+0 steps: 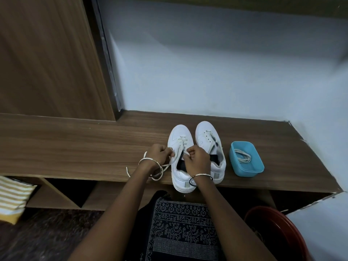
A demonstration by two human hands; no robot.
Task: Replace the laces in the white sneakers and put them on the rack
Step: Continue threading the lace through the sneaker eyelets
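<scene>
Two white sneakers stand side by side on the wooden shelf top, toes pointing away from me. The left sneaker has a cream lace threaded through its lower eyelets, and the lace's loose end trails over the shelf to the left. My left hand pinches this lace beside the shoe. Over the shoe's opening, my right hand pinches the other part of the lace at the eyelets. The right sneaker has only one lace bar at its lowest eyelets, and its tongue lies loose.
A blue plastic box with a coiled white lace inside sits right of the shoes. Open shelf compartments lie under the top. A striped yellow cloth is at lower left, a red basin at lower right. A white wall stands behind.
</scene>
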